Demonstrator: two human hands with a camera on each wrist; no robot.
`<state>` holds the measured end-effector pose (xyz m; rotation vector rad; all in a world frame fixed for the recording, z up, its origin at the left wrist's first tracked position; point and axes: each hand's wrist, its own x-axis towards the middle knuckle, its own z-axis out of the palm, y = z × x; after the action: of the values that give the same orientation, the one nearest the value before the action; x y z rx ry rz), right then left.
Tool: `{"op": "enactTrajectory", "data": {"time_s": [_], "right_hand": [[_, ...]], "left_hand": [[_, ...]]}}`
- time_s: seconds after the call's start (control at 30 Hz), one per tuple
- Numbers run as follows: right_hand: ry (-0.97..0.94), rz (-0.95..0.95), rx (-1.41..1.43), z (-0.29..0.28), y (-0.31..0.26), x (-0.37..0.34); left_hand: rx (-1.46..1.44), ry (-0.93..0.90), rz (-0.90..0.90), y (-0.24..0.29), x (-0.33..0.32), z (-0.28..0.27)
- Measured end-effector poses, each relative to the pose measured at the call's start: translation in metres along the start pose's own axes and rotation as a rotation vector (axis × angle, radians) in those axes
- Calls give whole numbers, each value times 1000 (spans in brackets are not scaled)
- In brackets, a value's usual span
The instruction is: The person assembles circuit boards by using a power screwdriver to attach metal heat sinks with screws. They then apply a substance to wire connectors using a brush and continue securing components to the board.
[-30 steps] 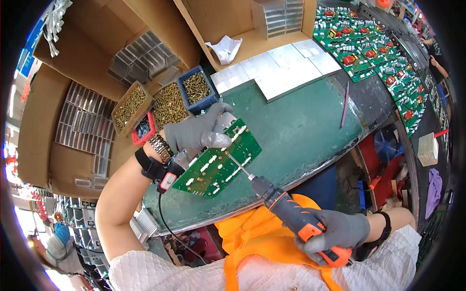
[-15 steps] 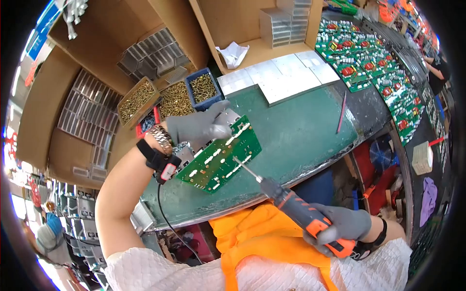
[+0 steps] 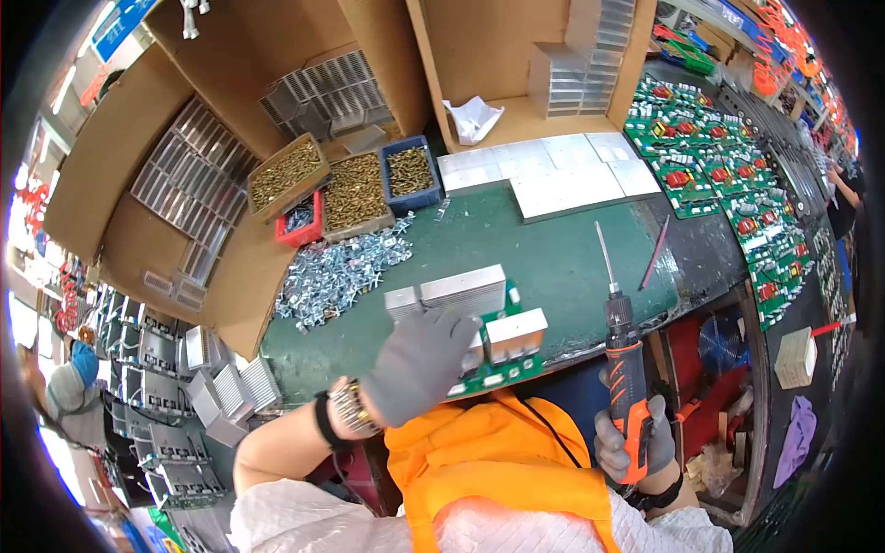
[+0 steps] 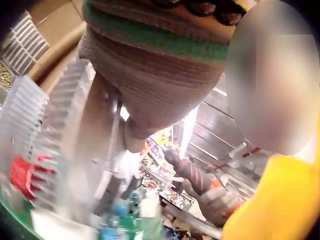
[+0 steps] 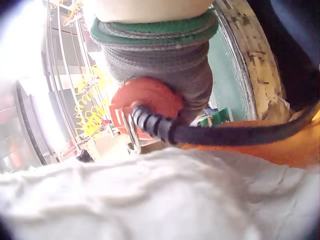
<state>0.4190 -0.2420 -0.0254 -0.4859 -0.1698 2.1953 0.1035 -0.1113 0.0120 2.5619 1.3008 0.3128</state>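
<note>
A green circuit board carrying silver metal parts (image 3: 525, 366) lies component side up at the near edge of the dark green worktop (image 3: 572, 263), just in front of the person's bright orange apron (image 3: 498, 461). The grey-gloved left hand (image 3: 419, 361) reaches over the board's left end, fingers bent down among its parts; motion blur and hidden fingertips mean I cannot tell whether they close on anything. Beyond those fingers a long silver finned heat sink (image 3: 466, 290) stands along the board's far side, and a silver-topped block (image 3: 516, 334) rises at its right. The grey-gloved right hand (image 3: 660, 444) grips a black-and-orange electric screwdriver (image 3: 624, 369) by its handle, to the right of the board and apart from it, the thin steel bit (image 3: 605, 253) pointing up. In the right wrist view a thick black cable (image 5: 215, 136) leaves the tool's orange end. Past the board, a loose pile of small silvery metal pieces (image 3: 346, 267) spreads beside a small red plastic bin (image 3: 300, 237) and a dark blue plastic bin of brass-coloured screws (image 3: 412, 200). Flat silver-white plates (image 3: 576, 189) lie at the back, and a thin pinkish-red pencil-like stick (image 3: 655, 253) rests to their right.
</note>
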Motion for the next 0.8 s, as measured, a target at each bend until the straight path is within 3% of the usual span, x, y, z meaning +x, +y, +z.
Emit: {"op": "enactTrajectory", "data": {"time_s": [0.13,0.2,0.27,0.33,0.4,0.43,0.5,0.63,0.67,0.8], "right_hand": [[-20,13,-44,-11,2,6],[-20,17,-77,-6,1,7],[204,-116,-238,18,1,7],[192,-100,-307,15,-2,3],[84,-49,-322,-3,-4,-4],[83,-61,-324,-1,0,-5],[149,-65,-221,6,7,-4],[60,-123,-288,14,17,-3],[104,-91,-164,20,17,-4],[89,-77,-225,24,16,-4]], "left_hand": [[157,183,72,-17,24,36],[50,229,34,-20,33,30],[-54,273,7,-36,47,14],[-175,569,0,-73,58,-12],[18,325,-190,-138,79,-6],[19,328,-179,-151,88,2],[632,50,-58,-164,105,9],[602,196,3,-166,114,33],[623,197,-65,-169,117,39],[576,229,-165,-163,118,36]]}}
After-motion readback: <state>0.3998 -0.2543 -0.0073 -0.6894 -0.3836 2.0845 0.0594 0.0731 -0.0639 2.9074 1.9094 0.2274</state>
